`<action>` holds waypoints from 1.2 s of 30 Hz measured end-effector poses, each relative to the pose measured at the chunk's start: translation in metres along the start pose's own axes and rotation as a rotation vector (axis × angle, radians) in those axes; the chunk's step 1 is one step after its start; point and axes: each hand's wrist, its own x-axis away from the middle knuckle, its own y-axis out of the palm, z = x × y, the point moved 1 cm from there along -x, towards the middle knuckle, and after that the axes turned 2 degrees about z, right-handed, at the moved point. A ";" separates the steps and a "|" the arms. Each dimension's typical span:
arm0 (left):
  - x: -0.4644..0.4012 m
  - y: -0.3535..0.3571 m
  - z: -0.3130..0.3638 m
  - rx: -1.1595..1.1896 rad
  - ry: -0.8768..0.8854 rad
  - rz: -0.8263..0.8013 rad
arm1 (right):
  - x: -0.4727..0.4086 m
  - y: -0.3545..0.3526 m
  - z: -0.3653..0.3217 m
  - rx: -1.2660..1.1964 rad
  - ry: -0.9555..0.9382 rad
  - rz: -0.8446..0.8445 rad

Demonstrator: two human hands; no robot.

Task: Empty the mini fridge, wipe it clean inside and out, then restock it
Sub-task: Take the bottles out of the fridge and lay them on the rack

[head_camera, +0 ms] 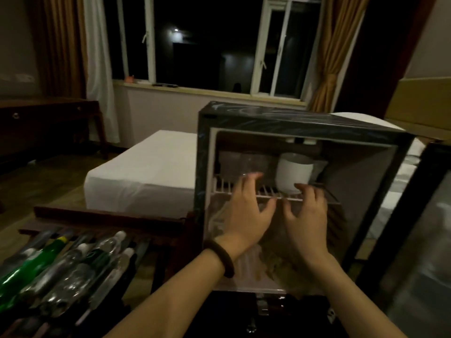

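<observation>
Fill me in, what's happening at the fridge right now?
A person is working at the open mini fridge, both hands at its wire shelf. The left hand and right hand have spread fingers and hold nothing. A white container sits on the shelf, so emptying isn't finished. Several bottles lie on the wooden rack to the left.
</observation>
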 end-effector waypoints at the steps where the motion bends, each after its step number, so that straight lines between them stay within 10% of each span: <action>1: -0.011 0.011 0.002 -0.003 -0.059 0.012 | -0.011 -0.002 0.006 -0.028 0.049 0.008; 16: -0.092 0.053 -0.035 -0.188 -0.396 0.014 | -0.099 0.051 0.029 -0.355 0.456 -0.043; 36: 0.023 -0.062 0.031 -0.106 -0.221 0.140 | 0.029 -0.036 -0.049 -0.373 0.233 -0.097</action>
